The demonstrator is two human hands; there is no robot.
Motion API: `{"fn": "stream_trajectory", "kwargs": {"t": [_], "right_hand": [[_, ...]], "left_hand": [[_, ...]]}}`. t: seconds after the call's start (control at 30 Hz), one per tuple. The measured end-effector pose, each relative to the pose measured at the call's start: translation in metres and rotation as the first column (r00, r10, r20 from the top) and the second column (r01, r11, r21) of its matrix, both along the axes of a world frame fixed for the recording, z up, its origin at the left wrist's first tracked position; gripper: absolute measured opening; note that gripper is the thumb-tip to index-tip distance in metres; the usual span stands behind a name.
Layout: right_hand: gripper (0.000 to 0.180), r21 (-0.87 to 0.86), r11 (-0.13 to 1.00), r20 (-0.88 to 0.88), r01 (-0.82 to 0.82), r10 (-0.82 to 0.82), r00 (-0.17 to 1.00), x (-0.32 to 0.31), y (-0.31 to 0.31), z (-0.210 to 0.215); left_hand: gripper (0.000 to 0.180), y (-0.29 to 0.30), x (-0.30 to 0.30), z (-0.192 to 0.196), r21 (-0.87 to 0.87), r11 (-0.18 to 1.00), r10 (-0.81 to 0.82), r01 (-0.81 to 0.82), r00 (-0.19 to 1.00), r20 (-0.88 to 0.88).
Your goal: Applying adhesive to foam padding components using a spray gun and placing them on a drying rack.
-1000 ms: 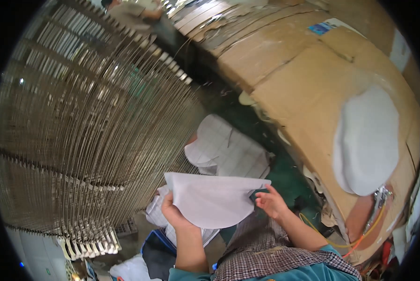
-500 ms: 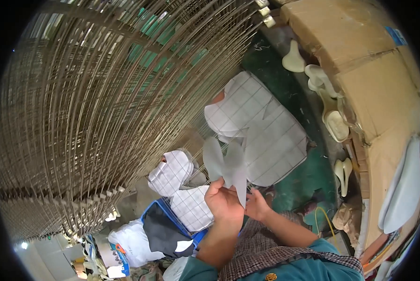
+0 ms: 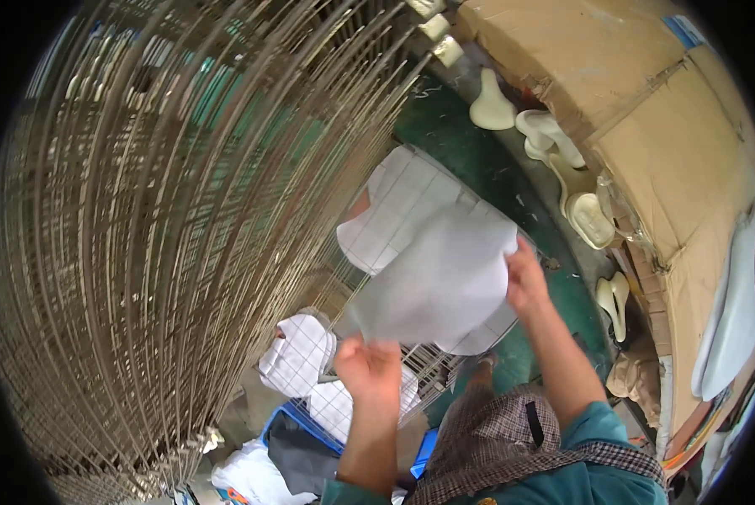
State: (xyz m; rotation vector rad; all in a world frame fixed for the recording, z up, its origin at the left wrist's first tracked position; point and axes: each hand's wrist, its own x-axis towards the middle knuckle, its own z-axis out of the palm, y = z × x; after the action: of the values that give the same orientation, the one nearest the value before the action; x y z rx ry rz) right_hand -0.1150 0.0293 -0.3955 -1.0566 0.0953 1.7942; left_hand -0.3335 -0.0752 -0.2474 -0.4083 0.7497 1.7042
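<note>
A thin pale grey-white sheet with curved edges (image 3: 436, 273) is stretched out between my two hands, partly blurred. My left hand (image 3: 370, 369) is closed on its near left corner. At the sheet's right edge, my right hand (image 3: 524, 276) pinches it between thumb and fingers. Beneath lies a wire grid rack (image 3: 432, 370), partly covered by the sheet. White cut pieces show at the rack's far end (image 3: 394, 198) and near left (image 3: 297, 353), with grid lines visible across them.
Tall stacked wire racks (image 3: 158, 236) fill the left side. Large cardboard boxes (image 3: 672, 151) stand at right, with cream saddle-shaped pieces (image 3: 491, 105) along their base. A blue crate holding dark material (image 3: 302, 454) and a white bag (image 3: 255, 475) sit at lower left. The floor is green (image 3: 457, 139).
My hands have moved apart, the right one going right and farther out. The sheet, earlier bunched upright between them, is now spread broad over the rack. The view has shifted slightly.
</note>
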Motion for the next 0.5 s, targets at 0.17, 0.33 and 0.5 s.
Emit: {"fn": "stream_trajectory", "kwargs": {"t": [0.17, 0.33, 0.5], "right_hand": [[0.068, 0.022, 0.999, 0.161, 0.033, -0.037, 0.986, 0.006, 0.102, -0.015], [0.057, 0.258, 0.966, 0.13, 0.027, -0.062, 0.99, 0.013, 0.123, 0.013], [0.046, 0.283, 0.959, 0.151, -0.012, -0.032, 0.988, -0.019, 0.07, -0.035]], "left_hand": [[0.031, 0.089, -0.059, -0.124, 0.316, 0.931, -0.217, 0.183, 0.973, 0.077], [0.033, 0.153, -0.052, -0.111, -0.015, 0.981, -0.193, 0.192, 0.975, -0.109], [0.038, 0.117, -0.115, -0.177, -0.208, 0.95, -0.295, 0.235, 0.893, -0.339]]}}
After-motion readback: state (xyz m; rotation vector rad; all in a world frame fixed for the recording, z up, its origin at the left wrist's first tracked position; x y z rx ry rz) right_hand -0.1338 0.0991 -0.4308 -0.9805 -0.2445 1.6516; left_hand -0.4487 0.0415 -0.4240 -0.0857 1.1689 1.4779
